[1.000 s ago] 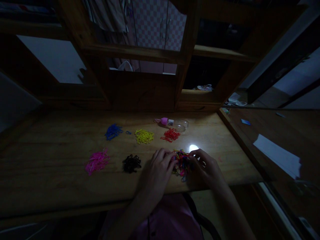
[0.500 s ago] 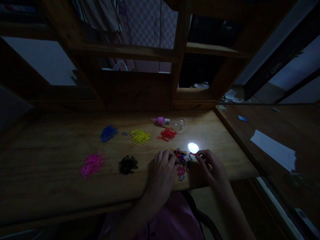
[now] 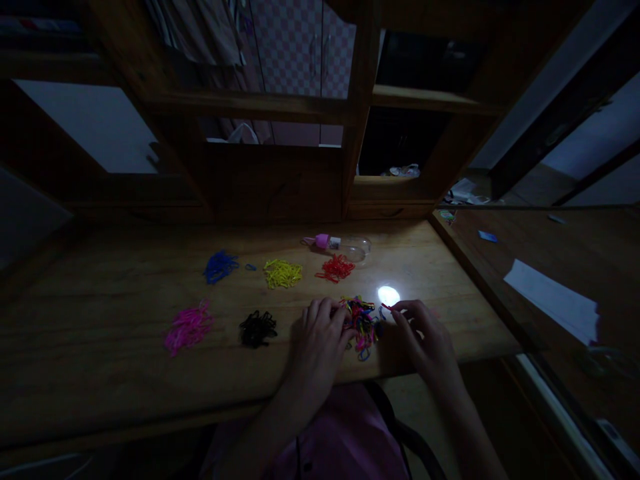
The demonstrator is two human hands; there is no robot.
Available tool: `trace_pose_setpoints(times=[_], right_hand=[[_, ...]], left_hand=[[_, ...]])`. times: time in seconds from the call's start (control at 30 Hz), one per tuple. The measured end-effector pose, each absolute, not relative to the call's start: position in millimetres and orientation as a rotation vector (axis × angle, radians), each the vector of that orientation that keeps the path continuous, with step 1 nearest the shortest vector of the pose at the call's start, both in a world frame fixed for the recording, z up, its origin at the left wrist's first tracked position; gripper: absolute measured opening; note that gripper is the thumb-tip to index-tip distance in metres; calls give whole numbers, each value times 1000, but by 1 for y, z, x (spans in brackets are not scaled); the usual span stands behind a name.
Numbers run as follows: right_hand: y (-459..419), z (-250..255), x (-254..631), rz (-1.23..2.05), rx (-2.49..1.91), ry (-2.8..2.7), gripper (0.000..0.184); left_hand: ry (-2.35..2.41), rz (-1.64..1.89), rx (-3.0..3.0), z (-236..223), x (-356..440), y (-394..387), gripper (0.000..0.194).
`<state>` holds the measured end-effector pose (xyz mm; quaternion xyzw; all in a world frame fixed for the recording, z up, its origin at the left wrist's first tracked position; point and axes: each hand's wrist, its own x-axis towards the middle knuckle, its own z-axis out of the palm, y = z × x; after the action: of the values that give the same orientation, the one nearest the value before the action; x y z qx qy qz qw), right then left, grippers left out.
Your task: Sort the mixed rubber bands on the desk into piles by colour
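Note:
A mixed pile of small coloured rubber bands (image 3: pixel 363 327) lies near the desk's front edge, between my two hands. My left hand (image 3: pixel 320 337) rests at the pile's left side, its fingers bent together and fingertips at the bands; what they hold, if anything, is hidden. A red rubber band (image 3: pixel 387 307) is pinched between the thumb and index finger of my right hand (image 3: pixel 423 330), just right of the pile. Close under it lies a loose blue rubber band (image 3: pixel 381 313). Sorted heaps lie apart: black (image 3: pixel 257 329), pink (image 3: pixel 189 327), blue (image 3: pixel 221 267), yellow (image 3: pixel 283 273) and red (image 3: pixel 337 267).
Behind the red heap a clear bottle with a pink cap (image 3: pixel 323 241) lies on its side. A single blue band (image 3: pixel 251 267) sits between the blue and yellow heaps. Wooden shelving (image 3: pixel 275 180) rises behind the desk. White paper (image 3: pixel 553 300) lies on the right-hand surface.
My left hand has shifted slightly left, showing more of the mixed pile. My right hand stays nearly in place, still pinching the red rubber band.

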<state>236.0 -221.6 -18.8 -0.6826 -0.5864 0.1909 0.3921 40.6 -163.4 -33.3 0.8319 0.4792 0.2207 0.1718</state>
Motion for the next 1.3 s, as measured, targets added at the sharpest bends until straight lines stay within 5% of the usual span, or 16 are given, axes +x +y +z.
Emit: trace_pose_setpoints(times=[0.37,0.67,0.97,1.3], right_hand=[[-220,-20,234,510,-1726,-1491,11],[-217,-16,227,548,-1715,-1508,13],[-221,-15,228,537,-1723,-1502,13],[-219,-16,227,523,-1713,-1502,12]], left_hand=[[1360,687,2334,-28,36,-163,4],[1360,671,2348,-28,40,-164,27],[1317,701,2346,-31,42,-163,5],[1255,756,2304,-21,32,-161,1]])
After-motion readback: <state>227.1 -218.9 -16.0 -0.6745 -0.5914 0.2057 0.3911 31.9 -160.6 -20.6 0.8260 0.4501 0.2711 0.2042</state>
